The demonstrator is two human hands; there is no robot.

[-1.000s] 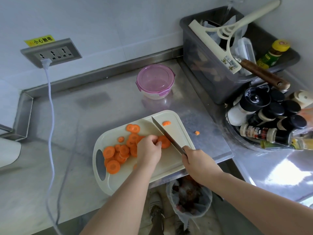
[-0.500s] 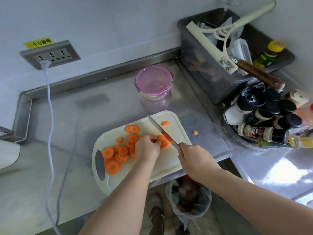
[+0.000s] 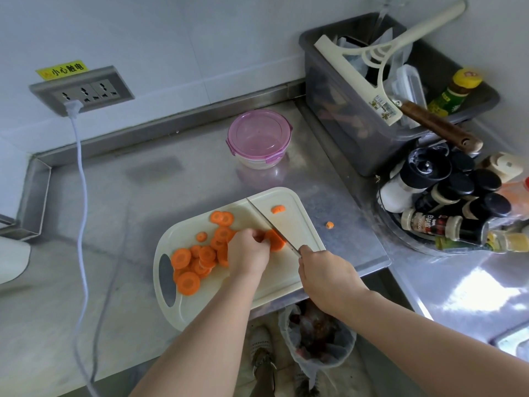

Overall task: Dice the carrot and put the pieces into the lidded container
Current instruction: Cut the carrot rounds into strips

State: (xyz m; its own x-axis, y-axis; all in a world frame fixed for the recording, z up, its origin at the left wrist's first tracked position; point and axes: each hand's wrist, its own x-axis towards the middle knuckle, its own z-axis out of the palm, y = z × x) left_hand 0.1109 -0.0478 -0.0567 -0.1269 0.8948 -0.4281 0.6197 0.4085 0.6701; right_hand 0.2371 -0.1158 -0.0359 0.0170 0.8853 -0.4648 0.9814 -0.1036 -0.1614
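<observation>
A cream cutting board (image 3: 286, 285) lies on the steel counter with several orange carrot slices (image 3: 187, 257) spread over its left half. My left hand (image 3: 248, 255) is curled over a stub of carrot (image 3: 275, 239) and holds it down. My right hand (image 3: 325, 277) grips the handle of a knife (image 3: 269, 222), whose blade runs up and left across the board beside the stub. One small carrot bit (image 3: 278, 209) lies right of the blade. The round container with a pink lid (image 3: 259, 137) stands closed behind the board.
A stray carrot piece (image 3: 329, 224) lies on the counter right of the board. A grey bin (image 3: 357, 110) of utensils and a tray of spice bottles (image 3: 446, 202) crowd the right. A white cable (image 3: 81, 179) hangs from the wall socket. A lined waste bin (image 3: 315, 336) stands below the counter edge.
The knife blade has shifted slightly left along the carrot stub, and my left hand has edged back with it. The view has drifted a little.
</observation>
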